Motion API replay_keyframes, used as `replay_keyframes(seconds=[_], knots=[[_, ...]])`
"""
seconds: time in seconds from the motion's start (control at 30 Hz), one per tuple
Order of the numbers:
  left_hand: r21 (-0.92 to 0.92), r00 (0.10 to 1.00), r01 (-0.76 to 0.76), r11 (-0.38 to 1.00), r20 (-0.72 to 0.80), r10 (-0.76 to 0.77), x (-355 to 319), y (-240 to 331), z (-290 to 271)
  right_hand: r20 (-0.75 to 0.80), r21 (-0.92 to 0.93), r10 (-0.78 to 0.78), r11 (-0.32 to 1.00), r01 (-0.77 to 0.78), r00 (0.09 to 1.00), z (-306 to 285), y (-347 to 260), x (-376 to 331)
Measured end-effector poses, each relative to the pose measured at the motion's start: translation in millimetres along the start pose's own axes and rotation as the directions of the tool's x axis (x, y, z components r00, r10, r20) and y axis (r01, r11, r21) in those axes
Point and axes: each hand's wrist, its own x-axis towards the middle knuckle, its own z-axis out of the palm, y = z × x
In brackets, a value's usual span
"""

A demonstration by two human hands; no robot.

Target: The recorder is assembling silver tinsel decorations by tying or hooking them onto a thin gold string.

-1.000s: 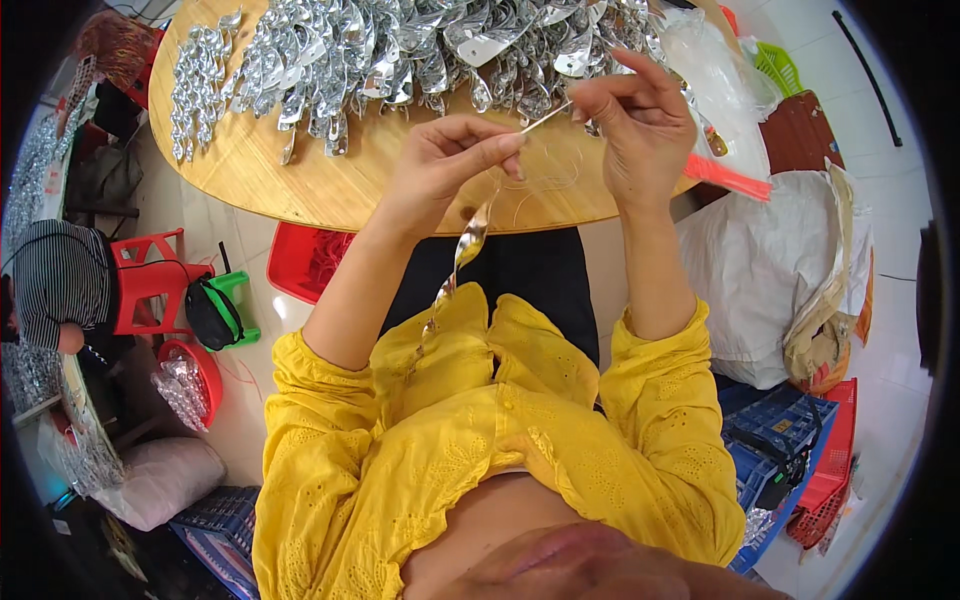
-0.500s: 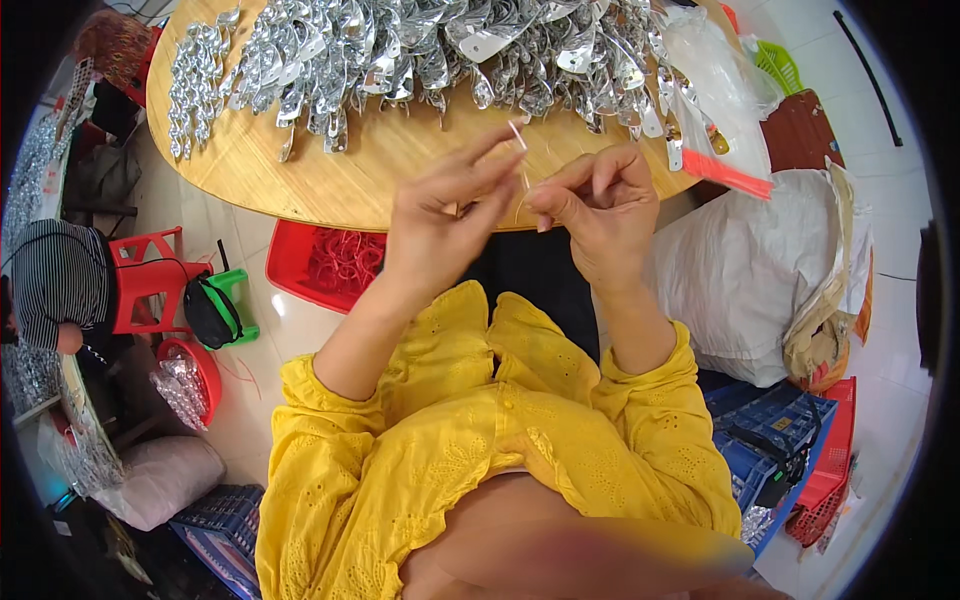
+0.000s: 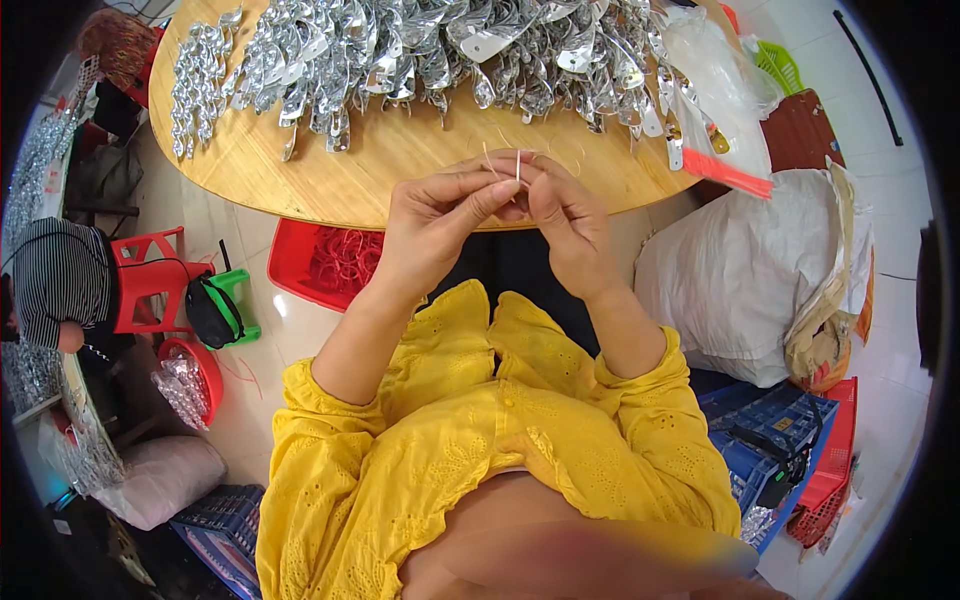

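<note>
My left hand (image 3: pixel 435 215) and my right hand (image 3: pixel 572 225) meet over the near edge of the round wooden table (image 3: pixel 250 180). A short, thin white strip (image 3: pixel 518 165) stands up from the pinched thumb and finger of my left hand. Beside it, a fine pale thread (image 3: pixel 488 158) rises from the same grip. Closed fingers of my right hand press close against the left fingertips, and what they hold is hidden. Beyond both hands lies a broad heap of shiny silver twisted metal pieces (image 3: pixel 400 65).
At the table's right edge lie clear plastic bags (image 3: pixel 705 55) and a bundle of red strips (image 3: pixel 730 175). A red bin (image 3: pixel 300 275) of red cords stands below. White sacks (image 3: pixel 740 270) and blue crates (image 3: pixel 770 420) are on the right. Another person (image 3: pixel 65 280) sits at far left.
My right hand has moved left and slightly down to meet my left hand. The white strip, tilted between the hands before, now stands nearly upright at the left fingertips.
</note>
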Motion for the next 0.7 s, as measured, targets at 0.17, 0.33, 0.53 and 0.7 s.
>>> replay_keyframes(seconds=[0.17,0.33,0.53,0.7], knots=[[-0.195,0.963,0.269,0.943,0.039,-0.267,-2,12,-4,-0.059,-0.043,-0.071,0.997,0.069,0.996,1,9,-8],[0.115,0.982,0.165,0.980,0.074,-0.174,-3,18,-7,0.028,-0.424,-0.334,0.850,0.313,0.942,-7,10,-4],[0.288,0.939,0.262,0.921,0.144,-0.312,-3,28,-18,0.263,-0.707,-0.408,0.535,0.463,0.874,-13,-6,2],[0.266,0.949,0.291,0.919,0.037,-0.312,-5,19,-17,0.254,-0.643,-0.428,0.595,0.482,0.867,-11,2,0]])
